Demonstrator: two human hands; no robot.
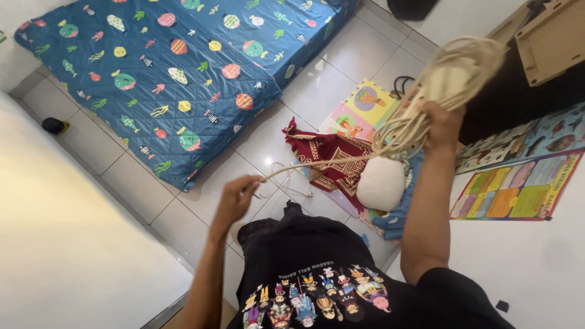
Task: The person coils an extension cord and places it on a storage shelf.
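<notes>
mattress (183, 79) left, cloth (329, 155) beside pillow (381, 183) – poster (518, 189) right

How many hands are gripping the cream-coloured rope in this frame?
2. The right hand is raised, holding the coiled bundle of cream rope. The left hand, lower, pinches the strand running out from that coil. No other hands show.

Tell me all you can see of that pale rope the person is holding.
The rope is cream-coloured, thin and looks like cord. Most is wound in a long loose coil, gripped by the raised right hand. One strand runs taut down to the left hand, which pinches it. A slack tail lies looped on the tiled floor.
</notes>
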